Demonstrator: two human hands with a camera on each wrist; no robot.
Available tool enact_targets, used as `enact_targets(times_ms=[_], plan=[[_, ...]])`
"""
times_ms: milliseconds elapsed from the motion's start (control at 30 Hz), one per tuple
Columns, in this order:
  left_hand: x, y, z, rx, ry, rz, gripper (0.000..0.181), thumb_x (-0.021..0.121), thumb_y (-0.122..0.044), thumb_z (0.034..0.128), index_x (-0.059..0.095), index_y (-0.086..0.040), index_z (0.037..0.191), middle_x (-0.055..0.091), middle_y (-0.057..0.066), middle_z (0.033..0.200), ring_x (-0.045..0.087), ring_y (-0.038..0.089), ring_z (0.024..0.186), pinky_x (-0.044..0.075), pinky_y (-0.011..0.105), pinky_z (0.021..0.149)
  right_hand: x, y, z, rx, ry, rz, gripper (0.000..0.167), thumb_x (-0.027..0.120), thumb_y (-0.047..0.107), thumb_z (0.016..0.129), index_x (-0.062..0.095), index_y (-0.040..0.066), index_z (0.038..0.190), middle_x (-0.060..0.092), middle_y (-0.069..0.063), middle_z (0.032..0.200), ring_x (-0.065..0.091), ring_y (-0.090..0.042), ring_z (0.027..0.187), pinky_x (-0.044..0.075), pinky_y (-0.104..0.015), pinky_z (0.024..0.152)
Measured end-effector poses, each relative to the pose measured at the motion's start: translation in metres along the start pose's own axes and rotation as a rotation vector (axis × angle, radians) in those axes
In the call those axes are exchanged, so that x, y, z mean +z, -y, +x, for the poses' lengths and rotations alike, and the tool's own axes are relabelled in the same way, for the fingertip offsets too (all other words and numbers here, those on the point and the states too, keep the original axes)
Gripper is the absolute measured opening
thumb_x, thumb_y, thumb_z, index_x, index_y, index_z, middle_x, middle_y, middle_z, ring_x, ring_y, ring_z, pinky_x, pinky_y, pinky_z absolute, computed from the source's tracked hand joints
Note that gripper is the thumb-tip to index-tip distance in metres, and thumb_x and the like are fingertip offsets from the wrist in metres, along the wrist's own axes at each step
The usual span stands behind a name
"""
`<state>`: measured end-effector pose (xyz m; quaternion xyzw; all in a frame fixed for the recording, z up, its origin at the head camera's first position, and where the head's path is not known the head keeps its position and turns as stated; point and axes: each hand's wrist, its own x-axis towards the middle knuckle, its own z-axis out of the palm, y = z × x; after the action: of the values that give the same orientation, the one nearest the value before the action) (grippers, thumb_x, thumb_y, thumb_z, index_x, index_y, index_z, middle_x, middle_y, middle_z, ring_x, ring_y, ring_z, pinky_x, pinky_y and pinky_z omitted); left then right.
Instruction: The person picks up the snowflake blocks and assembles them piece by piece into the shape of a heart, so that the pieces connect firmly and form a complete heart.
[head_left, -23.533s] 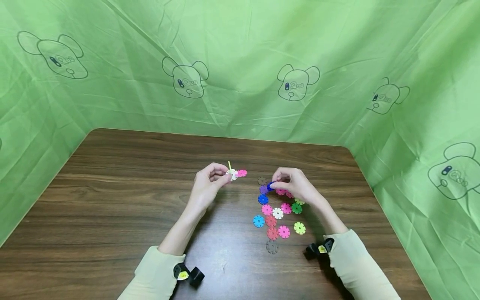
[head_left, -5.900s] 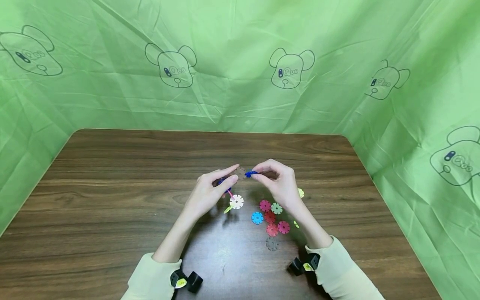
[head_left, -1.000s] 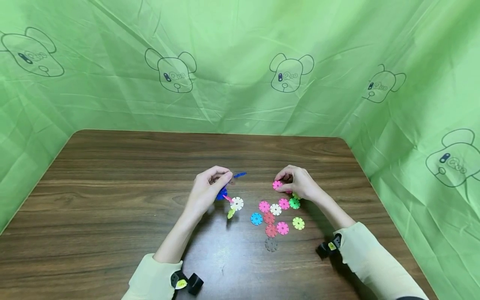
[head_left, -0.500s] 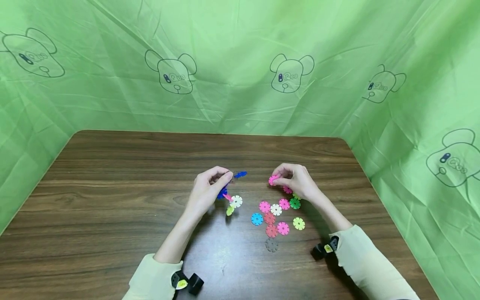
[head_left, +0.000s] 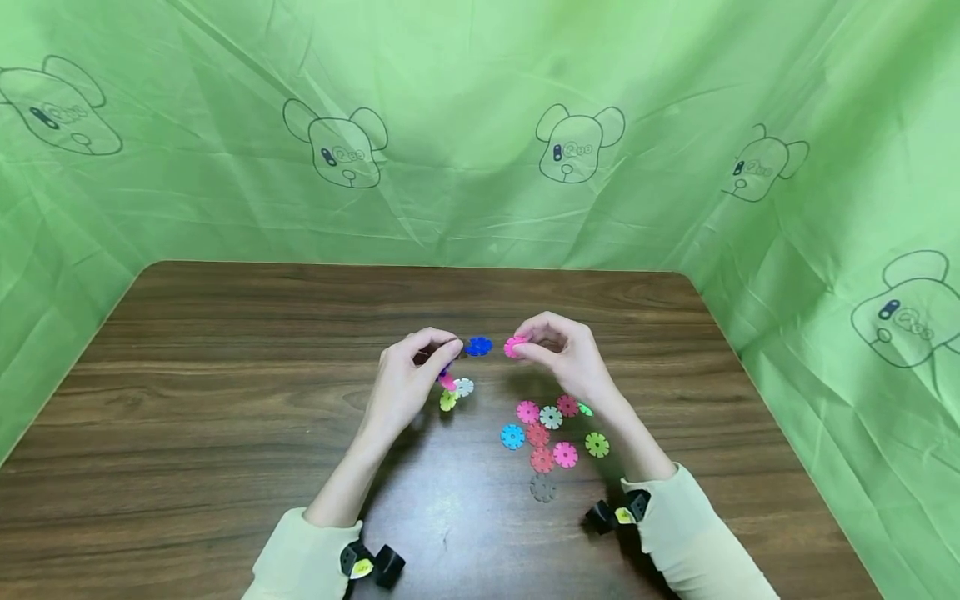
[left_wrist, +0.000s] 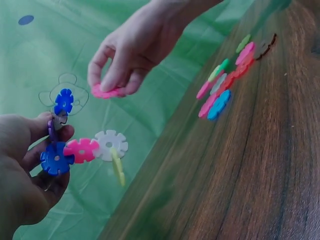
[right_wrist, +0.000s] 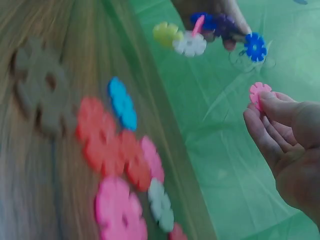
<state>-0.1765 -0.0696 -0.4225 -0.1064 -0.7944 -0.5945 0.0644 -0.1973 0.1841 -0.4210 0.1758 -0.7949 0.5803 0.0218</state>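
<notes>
My left hand [head_left: 405, 383] pinches a chain of slotted plastic flower discs. In the left wrist view a blue disc [left_wrist: 64, 101] tops the chain, joined to a clear grey disc [left_wrist: 60, 119]. A purple disc [left_wrist: 52, 131], partly behind the fingers, a second blue disc [left_wrist: 56, 159], a pink disc [left_wrist: 81, 151], a white disc [left_wrist: 111, 145] and a yellow disc [left_wrist: 118, 167] follow. Between thumb and fingers, my right hand [head_left: 570, 358] holds a loose pink disc [head_left: 514, 347], a small gap from the top blue one. Both hands are raised above the table.
Several loose discs lie on the wooden table [head_left: 247, 400] at right of centre, among them a light blue disc [head_left: 512, 437], a yellow-green disc [head_left: 597, 444] and a clear grey disc [head_left: 543, 487]. A green cloth [head_left: 465, 225] hangs behind the table.
Over the last second my right hand has carried the pink disc from the pile leftward towards the chain. The chain, once yellow, white and pink, has gained blue, purple and grey discs.
</notes>
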Motion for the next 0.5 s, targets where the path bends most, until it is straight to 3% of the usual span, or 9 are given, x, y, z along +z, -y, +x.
enact_targets(times_ms=[167, 400, 500], plan=[[-0.001, -0.001, 0.000, 0.021, -0.037, 0.033, 0.008, 0.076, -0.026, 0.0945, 0.079, -0.020, 0.098, 0.068, 0.005, 0.074, 0.060, 0.013, 0.077, 0.045, 0.023, 0.070, 0.007, 0.009, 0.001, -0.052, -0.016, 0.046, 0.014, 0.074, 0.004, 0.092, 0.072, 0.004, 0.106, 0.077, -0.019, 0.098, 0.077, -0.019, 0.083, 0.063, -0.044, 0.078], [-0.001, -0.004, -0.001, 0.064, -0.060, 0.099, 0.008, 0.076, -0.028, 0.0944, 0.079, -0.021, 0.096, 0.070, -0.003, 0.079, 0.055, 0.011, 0.079, 0.044, 0.025, 0.072, 0.011, 0.016, -0.002, -0.076, -0.021, 0.054, 0.017, 0.074, 0.003, 0.092, 0.075, 0.004, 0.109, 0.077, -0.018, 0.102, 0.077, -0.028, 0.089, 0.063, -0.035, 0.080], [0.000, -0.003, -0.001, 0.081, -0.062, 0.112, 0.008, 0.076, -0.028, 0.0946, 0.079, -0.021, 0.096, 0.070, -0.004, 0.079, 0.056, 0.011, 0.080, 0.046, 0.030, 0.073, 0.013, 0.017, -0.003, -0.081, -0.028, 0.046, 0.017, 0.075, 0.004, 0.092, 0.075, 0.006, 0.109, 0.078, -0.017, 0.101, 0.077, -0.023, 0.086, 0.063, -0.033, 0.077]])
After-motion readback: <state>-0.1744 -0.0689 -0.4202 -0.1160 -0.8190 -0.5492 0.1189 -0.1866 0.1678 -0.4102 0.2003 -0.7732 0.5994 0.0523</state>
